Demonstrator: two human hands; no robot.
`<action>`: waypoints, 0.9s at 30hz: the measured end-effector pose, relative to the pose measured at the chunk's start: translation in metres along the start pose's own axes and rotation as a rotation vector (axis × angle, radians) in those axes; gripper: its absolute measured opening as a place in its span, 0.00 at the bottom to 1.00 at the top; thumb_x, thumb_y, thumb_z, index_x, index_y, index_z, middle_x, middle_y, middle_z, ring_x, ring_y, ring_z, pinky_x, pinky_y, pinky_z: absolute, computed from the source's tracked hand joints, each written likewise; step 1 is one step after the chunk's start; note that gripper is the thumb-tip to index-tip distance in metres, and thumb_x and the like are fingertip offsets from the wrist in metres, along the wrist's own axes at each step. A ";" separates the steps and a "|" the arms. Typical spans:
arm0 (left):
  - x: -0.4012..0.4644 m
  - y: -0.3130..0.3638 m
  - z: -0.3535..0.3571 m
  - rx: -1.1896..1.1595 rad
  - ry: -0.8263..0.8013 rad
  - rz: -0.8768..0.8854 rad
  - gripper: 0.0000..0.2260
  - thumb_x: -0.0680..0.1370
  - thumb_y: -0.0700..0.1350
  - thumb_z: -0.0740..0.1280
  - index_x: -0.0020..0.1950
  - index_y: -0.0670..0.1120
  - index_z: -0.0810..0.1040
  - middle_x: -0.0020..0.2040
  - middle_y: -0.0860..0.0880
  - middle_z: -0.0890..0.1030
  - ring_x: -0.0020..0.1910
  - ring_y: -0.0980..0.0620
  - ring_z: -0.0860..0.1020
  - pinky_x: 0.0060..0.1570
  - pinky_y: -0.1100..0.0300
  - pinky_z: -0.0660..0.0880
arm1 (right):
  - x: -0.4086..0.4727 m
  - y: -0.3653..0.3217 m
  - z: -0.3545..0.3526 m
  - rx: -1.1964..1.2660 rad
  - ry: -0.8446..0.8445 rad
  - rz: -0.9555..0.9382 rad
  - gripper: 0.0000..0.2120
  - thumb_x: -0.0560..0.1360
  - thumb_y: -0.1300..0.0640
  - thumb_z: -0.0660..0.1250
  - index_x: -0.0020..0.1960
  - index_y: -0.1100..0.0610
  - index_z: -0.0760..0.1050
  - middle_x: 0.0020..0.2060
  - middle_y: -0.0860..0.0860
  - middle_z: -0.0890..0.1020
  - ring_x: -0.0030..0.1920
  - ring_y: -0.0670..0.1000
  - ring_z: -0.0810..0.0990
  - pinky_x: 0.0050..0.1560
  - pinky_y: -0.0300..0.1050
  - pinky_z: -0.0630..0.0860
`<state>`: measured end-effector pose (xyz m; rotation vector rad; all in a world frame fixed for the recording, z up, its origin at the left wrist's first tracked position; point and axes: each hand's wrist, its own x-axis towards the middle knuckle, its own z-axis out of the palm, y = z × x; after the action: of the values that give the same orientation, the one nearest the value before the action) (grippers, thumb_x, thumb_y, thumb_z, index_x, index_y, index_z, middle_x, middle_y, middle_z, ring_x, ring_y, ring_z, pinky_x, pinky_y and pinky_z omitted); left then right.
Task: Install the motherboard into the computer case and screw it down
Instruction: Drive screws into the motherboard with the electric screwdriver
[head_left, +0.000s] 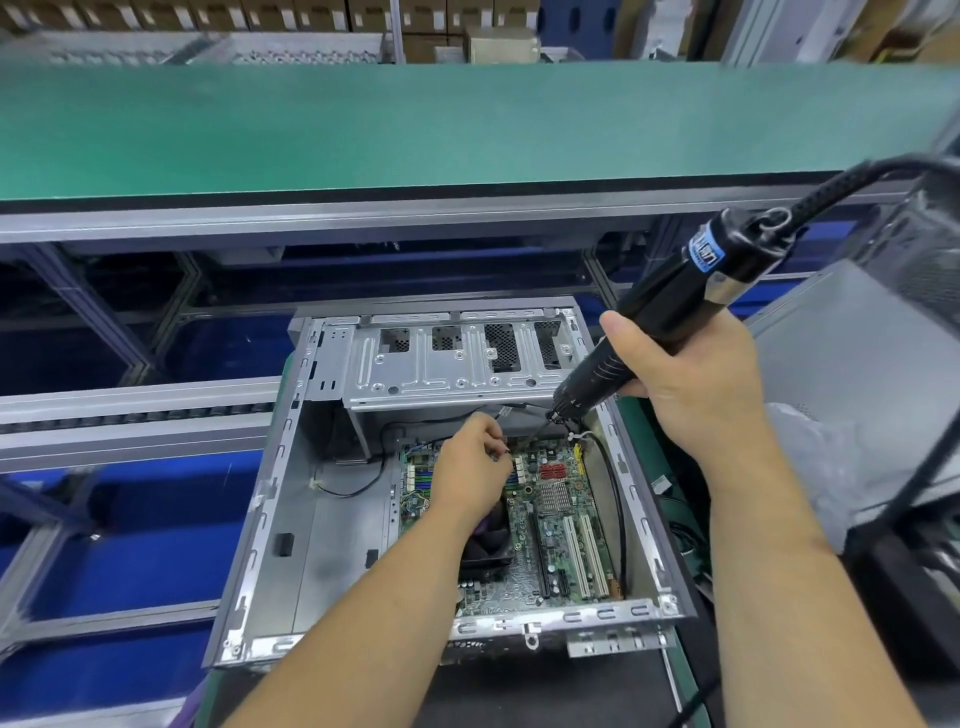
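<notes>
An open grey computer case (270, 519) lies on its side in front of me. The green motherboard (558, 525) sits flat in its right half, with white slots and a black fan. My right hand (691, 384) grips a black electric screwdriver (670, 306), its tip angled down at the board's far edge. Over that same edge my left hand (475, 467) hovers with fingers curled, pinching something small near the tip; I cannot make out what it is.
A metal drive cage (457, 358) fills the far end of the case. Black cables (615, 483) run along the right wall. A green conveyor belt (415, 124) passes behind. A second grey case (857, 364) and clear plastic wrap (826, 467) sit at the right.
</notes>
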<state>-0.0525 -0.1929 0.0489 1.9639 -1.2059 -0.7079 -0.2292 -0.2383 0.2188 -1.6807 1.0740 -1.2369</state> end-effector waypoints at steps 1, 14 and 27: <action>0.000 0.000 0.000 -0.005 -0.009 0.003 0.15 0.76 0.40 0.71 0.43 0.57 0.68 0.41 0.57 0.81 0.42 0.58 0.77 0.42 0.58 0.74 | 0.000 0.000 -0.001 0.005 0.012 0.000 0.16 0.66 0.36 0.75 0.44 0.46 0.82 0.42 0.47 0.86 0.47 0.55 0.86 0.47 0.62 0.83; -0.001 0.001 -0.001 -0.061 -0.018 0.024 0.14 0.76 0.40 0.70 0.43 0.57 0.69 0.43 0.57 0.82 0.35 0.56 0.74 0.43 0.52 0.78 | -0.002 0.001 -0.003 0.065 0.043 0.022 0.20 0.65 0.38 0.76 0.46 0.53 0.81 0.41 0.50 0.86 0.47 0.56 0.86 0.41 0.59 0.85; -0.001 0.001 -0.001 -0.067 -0.012 0.027 0.12 0.76 0.40 0.72 0.44 0.55 0.71 0.42 0.57 0.82 0.36 0.55 0.75 0.44 0.51 0.79 | -0.002 -0.002 0.000 0.112 0.046 0.003 0.16 0.64 0.40 0.76 0.44 0.50 0.80 0.41 0.49 0.86 0.46 0.55 0.86 0.37 0.50 0.85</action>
<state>-0.0532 -0.1921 0.0503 1.8873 -1.1987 -0.7375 -0.2292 -0.2358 0.2205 -1.5730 1.0150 -1.3152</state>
